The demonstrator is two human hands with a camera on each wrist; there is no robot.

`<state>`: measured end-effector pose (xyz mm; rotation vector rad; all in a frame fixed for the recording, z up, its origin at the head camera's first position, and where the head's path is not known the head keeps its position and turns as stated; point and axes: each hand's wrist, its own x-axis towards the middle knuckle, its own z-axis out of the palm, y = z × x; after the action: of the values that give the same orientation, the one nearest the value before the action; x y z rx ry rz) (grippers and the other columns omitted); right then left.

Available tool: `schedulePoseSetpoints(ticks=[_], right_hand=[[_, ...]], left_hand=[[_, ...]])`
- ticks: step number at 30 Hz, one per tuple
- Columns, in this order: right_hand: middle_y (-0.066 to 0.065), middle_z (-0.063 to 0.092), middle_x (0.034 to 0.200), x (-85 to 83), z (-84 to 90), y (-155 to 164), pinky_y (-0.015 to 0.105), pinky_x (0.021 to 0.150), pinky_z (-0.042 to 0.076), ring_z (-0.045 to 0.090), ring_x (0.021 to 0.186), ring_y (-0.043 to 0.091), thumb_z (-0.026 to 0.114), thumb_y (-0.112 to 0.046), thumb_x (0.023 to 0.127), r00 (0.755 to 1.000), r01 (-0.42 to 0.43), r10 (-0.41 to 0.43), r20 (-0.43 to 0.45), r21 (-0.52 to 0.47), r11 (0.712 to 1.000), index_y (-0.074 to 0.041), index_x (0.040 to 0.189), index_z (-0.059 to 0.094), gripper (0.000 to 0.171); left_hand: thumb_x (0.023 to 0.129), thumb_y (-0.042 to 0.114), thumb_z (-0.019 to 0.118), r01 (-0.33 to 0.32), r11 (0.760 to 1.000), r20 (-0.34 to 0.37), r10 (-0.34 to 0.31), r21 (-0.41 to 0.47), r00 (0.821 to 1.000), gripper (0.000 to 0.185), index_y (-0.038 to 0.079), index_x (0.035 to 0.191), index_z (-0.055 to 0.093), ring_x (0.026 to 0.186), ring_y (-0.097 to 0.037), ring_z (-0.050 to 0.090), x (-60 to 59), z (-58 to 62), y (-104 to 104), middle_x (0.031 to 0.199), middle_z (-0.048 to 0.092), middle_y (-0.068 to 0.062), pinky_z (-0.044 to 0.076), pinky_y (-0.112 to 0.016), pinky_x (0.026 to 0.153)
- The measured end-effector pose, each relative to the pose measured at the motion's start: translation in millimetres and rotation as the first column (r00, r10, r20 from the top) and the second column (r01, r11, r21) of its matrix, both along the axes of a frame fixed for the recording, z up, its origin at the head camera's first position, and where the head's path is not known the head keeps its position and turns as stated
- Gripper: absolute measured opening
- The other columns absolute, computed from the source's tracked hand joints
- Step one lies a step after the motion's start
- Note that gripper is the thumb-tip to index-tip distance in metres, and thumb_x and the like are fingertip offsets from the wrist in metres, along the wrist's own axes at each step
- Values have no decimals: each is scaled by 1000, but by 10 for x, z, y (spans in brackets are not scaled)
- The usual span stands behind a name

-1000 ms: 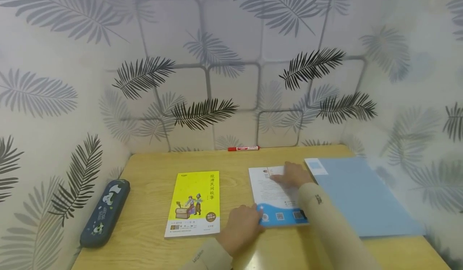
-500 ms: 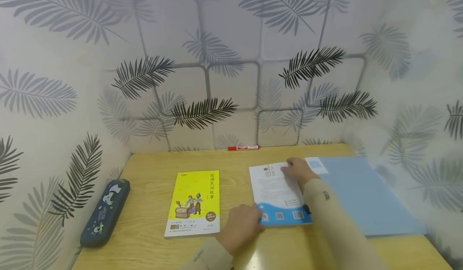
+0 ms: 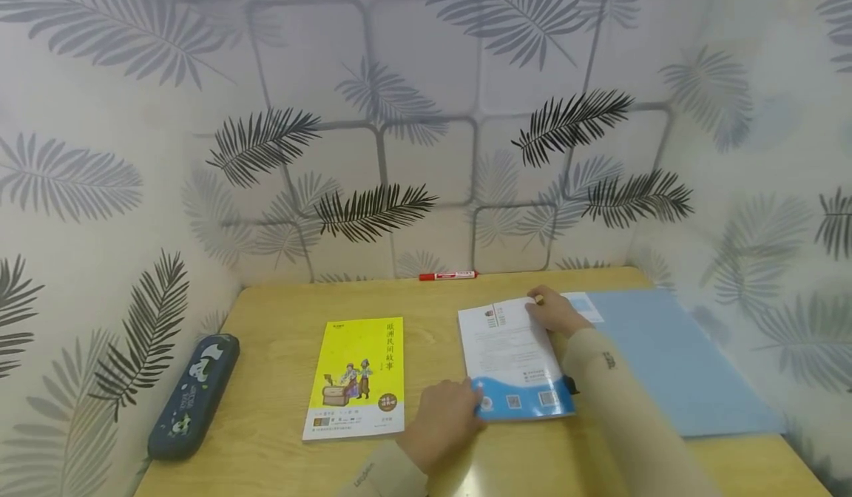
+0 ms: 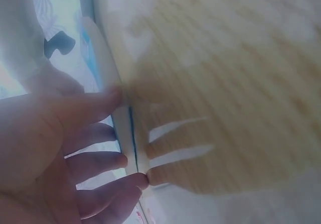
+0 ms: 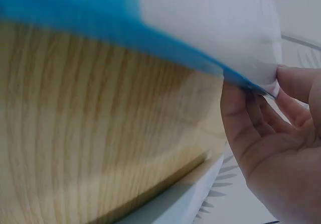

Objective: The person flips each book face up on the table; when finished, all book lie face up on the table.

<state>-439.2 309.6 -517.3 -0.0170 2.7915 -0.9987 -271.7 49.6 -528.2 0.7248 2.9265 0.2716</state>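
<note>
A white and blue book with printed text and square codes lies at the middle right of the table, in front of the person. My right hand pinches its far right corner. In the right wrist view the thumb of the right hand is above the cover and the fingers are beneath, with that side raised off the wood. My left hand rests at the near left corner. Its fairly straight fingers touch the book's edge in the left wrist view.
A yellow book lies to the left, with a dark pencil case beyond it at the table's left edge. A red marker lies along the back edge. The blue folder covers the right side, partly under my right arm.
My right hand has moved from over the book's upper page to its far right corner, now gripping it. The book's right side has shifted slightly right and up. My left hand stays put.
</note>
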Motion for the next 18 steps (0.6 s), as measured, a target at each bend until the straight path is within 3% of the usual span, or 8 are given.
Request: schedulePoseSetpoints(ticks=[6,13,18], right_hand=[[35,51,137,30,50,48,47,90,55,60,116,43,53,-15,106,997,-80,80,14,-27,996,7,147,43,48],[32,53,137,-9,46,43,44,87,57,63,113,40,56,-15,105,999,-25,27,27,-52,998,5,149,44,49],[32,55,135,6,60,19,40,81,59,66,107,37,57,-14,105,1000,-16,16,6,-58,998,6,148,45,49]], left_hand=[[89,36,79,-20,999,13,21,-41,1000,23,15,90,70,66,-14,48,17,39,46,80,54,2,43,-29,58],[91,34,77,-34,998,18,35,-44,999,22,12,89,71,66,-15,49,41,75,76,79,55,1,43,-29,57],[93,34,74,-10,998,11,10,-59,1000,24,13,84,70,70,-16,49,77,58,109,78,54,1,45,-30,62]])
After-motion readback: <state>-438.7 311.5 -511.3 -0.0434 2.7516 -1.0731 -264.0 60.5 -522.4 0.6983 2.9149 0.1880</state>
